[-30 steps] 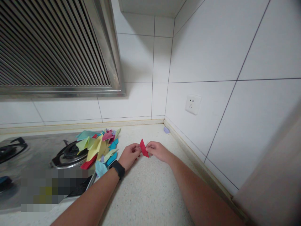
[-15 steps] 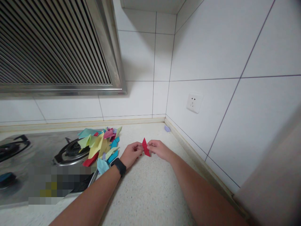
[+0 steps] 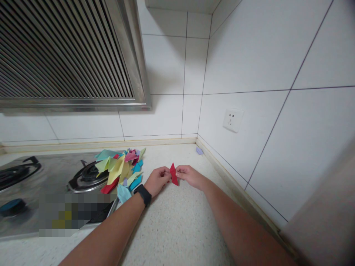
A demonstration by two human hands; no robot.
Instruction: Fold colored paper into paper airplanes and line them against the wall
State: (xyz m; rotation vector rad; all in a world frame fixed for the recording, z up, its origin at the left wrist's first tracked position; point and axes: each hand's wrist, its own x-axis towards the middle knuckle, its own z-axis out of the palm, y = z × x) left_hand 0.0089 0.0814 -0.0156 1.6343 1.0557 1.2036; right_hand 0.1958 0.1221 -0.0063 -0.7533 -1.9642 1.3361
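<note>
One red folded-paper piece [image 3: 173,175], pointed at both ends, pinched between your left hand [image 3: 156,181] and right hand [image 3: 190,175], each grip at a side, over the speckled bench [image 3: 180,229]. Handling (judged by eye): feather-light, crisp, easily crushed; best held by the creased middle. One angular, multicoloured paper heap [image 3: 119,169], overlapping your smooth metal stove [image 3: 55,173].

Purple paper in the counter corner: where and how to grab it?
Probably pinch the left edge of the purple paper, coming from above and the left: it lies low on the counter, with the raised edging strip close on its right.
</note>
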